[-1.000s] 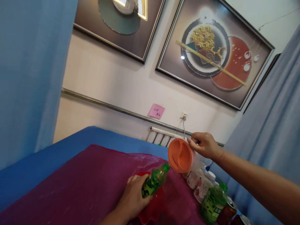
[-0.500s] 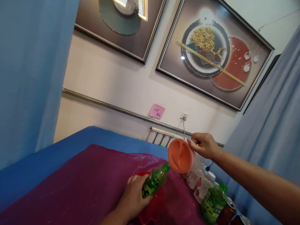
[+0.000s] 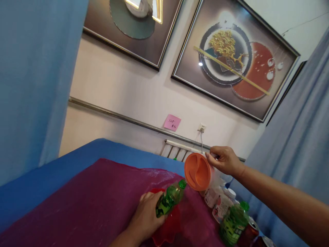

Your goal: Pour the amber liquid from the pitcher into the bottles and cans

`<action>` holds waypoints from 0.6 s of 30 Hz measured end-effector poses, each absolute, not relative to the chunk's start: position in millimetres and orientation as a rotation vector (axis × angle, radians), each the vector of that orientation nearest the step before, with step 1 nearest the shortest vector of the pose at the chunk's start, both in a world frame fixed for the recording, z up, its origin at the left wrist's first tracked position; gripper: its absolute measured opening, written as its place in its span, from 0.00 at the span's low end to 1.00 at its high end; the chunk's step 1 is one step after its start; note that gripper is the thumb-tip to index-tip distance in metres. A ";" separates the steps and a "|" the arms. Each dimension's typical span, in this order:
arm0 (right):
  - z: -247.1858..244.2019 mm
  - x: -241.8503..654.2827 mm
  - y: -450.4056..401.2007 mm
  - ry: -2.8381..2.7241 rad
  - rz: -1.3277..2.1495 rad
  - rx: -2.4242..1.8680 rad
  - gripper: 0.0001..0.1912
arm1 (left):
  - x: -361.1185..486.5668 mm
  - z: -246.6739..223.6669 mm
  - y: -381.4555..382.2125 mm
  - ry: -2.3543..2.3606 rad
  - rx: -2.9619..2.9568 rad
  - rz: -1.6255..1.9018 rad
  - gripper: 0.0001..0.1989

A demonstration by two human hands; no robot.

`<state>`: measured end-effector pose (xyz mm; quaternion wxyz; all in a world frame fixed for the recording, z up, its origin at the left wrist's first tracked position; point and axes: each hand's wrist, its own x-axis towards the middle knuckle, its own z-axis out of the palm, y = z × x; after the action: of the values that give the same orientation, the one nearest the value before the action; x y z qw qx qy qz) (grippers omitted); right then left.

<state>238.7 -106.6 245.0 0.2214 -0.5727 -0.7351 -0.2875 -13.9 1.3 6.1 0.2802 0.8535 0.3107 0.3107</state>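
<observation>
My left hand is wrapped around a green plastic bottle with a dark green label, tilted up to the right. Beneath the bottle, a red dish with a wavy rim is partly covered by my hand. My right hand grips the handle of a pitcher with an orange lid. The pitcher is tipped so its lid faces me, just above and to the right of the bottle's green top. Its clear body is mostly hidden behind the lid. Whether liquid is flowing, I cannot tell.
Along the right edge stand pale bottles, another green bottle and drink cans. Purple plastic sheeting lies over a blue-covered table. Blue curtains hang at both sides. A metal rail runs along the wall.
</observation>
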 end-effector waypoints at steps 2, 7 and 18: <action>245.1 238.2 -107.2 -2.035 -0.794 -1.573 0.21 | -13.8 6.3 1.6 0.835 2.295 0.828 0.23; 245.9 237.8 -107.5 -2.039 -0.803 -1.578 0.21 | -13.6 6.1 2.8 0.838 2.300 0.822 0.26; 245.3 238.9 -106.6 -2.035 -0.799 -1.583 0.21 | -13.5 7.2 2.0 0.828 2.299 0.821 0.25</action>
<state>238.9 -106.6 245.3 0.2195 -0.5721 -0.7357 -0.2887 -13.5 2.0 7.2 0.2782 0.8567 0.3085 0.3059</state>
